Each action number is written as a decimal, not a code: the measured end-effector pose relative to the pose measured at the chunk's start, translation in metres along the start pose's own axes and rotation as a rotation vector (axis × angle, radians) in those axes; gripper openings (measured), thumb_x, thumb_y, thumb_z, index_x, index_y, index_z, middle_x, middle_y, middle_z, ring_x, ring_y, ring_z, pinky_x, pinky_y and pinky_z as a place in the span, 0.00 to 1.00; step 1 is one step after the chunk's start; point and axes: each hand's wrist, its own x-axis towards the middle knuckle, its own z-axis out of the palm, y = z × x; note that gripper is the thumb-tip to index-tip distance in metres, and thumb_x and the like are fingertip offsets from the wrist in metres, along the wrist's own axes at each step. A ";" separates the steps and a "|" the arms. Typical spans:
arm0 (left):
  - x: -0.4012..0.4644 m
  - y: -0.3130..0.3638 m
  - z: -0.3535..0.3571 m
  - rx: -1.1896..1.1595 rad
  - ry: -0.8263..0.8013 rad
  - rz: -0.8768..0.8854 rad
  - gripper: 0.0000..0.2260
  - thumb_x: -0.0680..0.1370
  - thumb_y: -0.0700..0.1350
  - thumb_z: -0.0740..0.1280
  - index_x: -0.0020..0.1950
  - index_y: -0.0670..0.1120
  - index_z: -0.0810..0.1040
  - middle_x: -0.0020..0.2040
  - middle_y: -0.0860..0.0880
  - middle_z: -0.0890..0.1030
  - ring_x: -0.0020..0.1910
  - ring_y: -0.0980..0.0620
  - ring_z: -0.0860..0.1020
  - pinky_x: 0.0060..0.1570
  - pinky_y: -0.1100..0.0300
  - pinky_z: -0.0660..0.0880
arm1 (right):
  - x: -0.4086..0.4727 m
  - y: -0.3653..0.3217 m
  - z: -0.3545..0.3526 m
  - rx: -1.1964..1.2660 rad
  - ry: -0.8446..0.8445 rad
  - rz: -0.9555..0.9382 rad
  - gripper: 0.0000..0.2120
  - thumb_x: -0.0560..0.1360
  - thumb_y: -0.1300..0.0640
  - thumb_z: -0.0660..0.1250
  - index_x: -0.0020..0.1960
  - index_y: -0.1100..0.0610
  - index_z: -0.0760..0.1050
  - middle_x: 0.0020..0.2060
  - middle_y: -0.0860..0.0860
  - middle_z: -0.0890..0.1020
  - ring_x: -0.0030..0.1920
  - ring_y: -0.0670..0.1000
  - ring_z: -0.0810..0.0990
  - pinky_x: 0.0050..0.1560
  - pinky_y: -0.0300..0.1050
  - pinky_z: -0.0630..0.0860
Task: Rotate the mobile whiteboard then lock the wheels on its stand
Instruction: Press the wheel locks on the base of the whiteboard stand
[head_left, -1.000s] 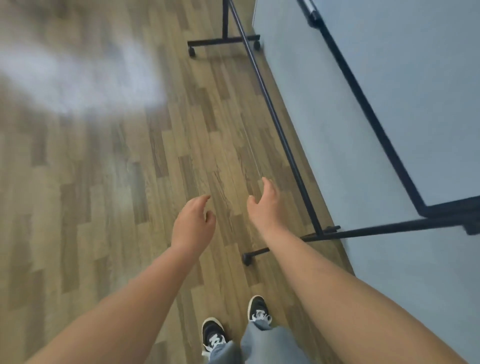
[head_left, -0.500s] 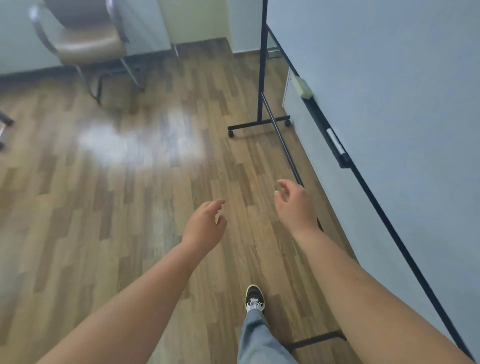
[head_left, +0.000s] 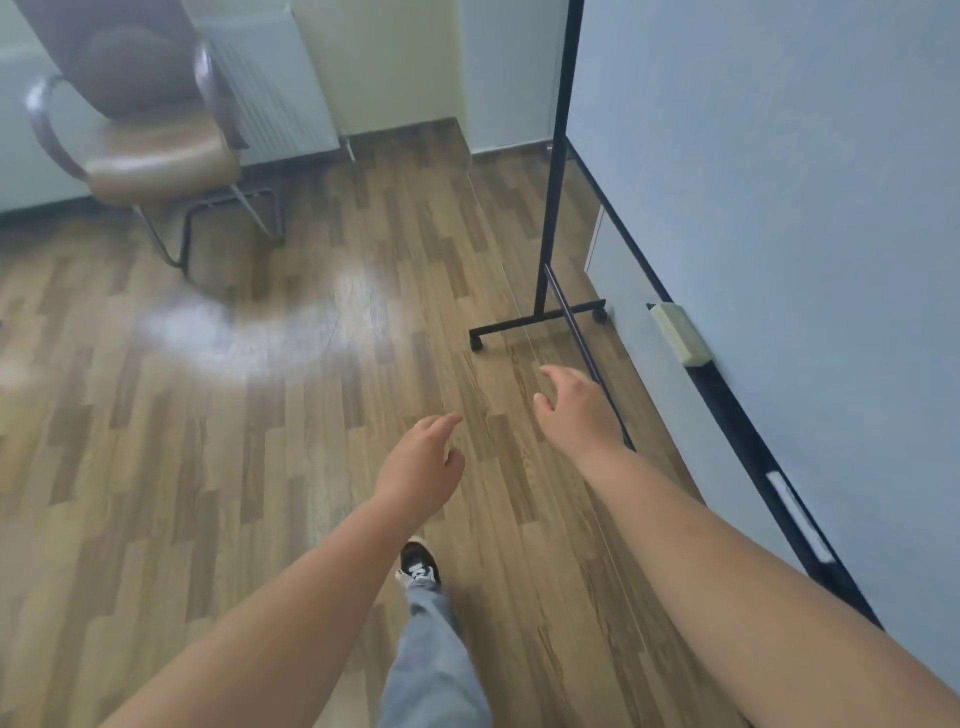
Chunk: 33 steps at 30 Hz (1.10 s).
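Both hands were empty above the wooden floor: the left hand hung loosely open, and the right hand spread its fingers near the stand's low crossbar. The whiteboard filled the right side, its stand upright, one wheel on the near foot. An eraser sat on the tray. A brown chair stood far left.
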 end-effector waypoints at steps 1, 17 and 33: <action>0.025 -0.002 -0.003 0.001 -0.010 0.006 0.24 0.81 0.45 0.61 0.78 0.50 0.67 0.72 0.47 0.73 0.69 0.48 0.72 0.59 0.55 0.72 | 0.021 0.001 0.004 -0.007 0.015 0.018 0.20 0.81 0.56 0.65 0.72 0.56 0.71 0.69 0.55 0.76 0.65 0.56 0.77 0.60 0.49 0.76; 0.446 -0.085 0.044 0.159 -0.269 0.074 0.26 0.81 0.45 0.59 0.80 0.46 0.63 0.79 0.48 0.67 0.78 0.47 0.59 0.71 0.53 0.63 | 0.400 0.091 0.115 -0.112 -0.015 0.346 0.19 0.82 0.55 0.62 0.72 0.57 0.72 0.68 0.55 0.77 0.64 0.57 0.77 0.56 0.52 0.77; 0.758 -0.295 0.390 0.602 -0.483 0.127 0.35 0.81 0.42 0.55 0.80 0.44 0.35 0.80 0.44 0.32 0.76 0.45 0.30 0.73 0.48 0.35 | 0.648 0.384 0.415 -0.293 -0.109 0.377 0.33 0.82 0.54 0.61 0.81 0.58 0.49 0.81 0.56 0.54 0.80 0.56 0.53 0.74 0.51 0.61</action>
